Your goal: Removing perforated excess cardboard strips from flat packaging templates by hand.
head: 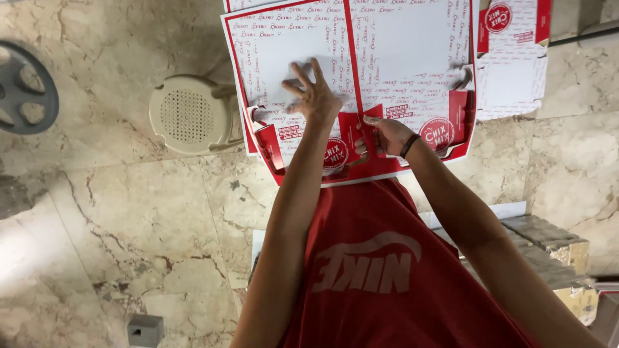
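The left hand [314, 96] lies flat on a white panel of an unfolded red-and-white cardboard box blank [387, 51], fingers spread wide and pressing down, gripping nothing. The right hand [385, 133] is just beside it, lower on the sheet, its fingers curled and pinching a red flap [356, 132] at the near edge of the blank, thumb on top; a dark band [409, 145] circles that wrist. The blank is the top sheet of a small stack of the same flat sheets, and it lies spread out in front of the person, its red border toward the body and its white printed panels reaching away. What the stack rests on cannot be told.

Another flattened box of the same kind [516, 58] lies to the right, partly under the stack's edge. A cream plastic stool [191, 115] with a perforated seat stands just to the left on the marble floor [103, 225]. A dark grey wheel-shaped object [26, 87] sits at the far left edge. Near the person's right arm are stacked brown cardboard packs [554, 241]. A small grey block [145, 330] stands on the floor at the bottom. The person wears a red shirt [380, 270].
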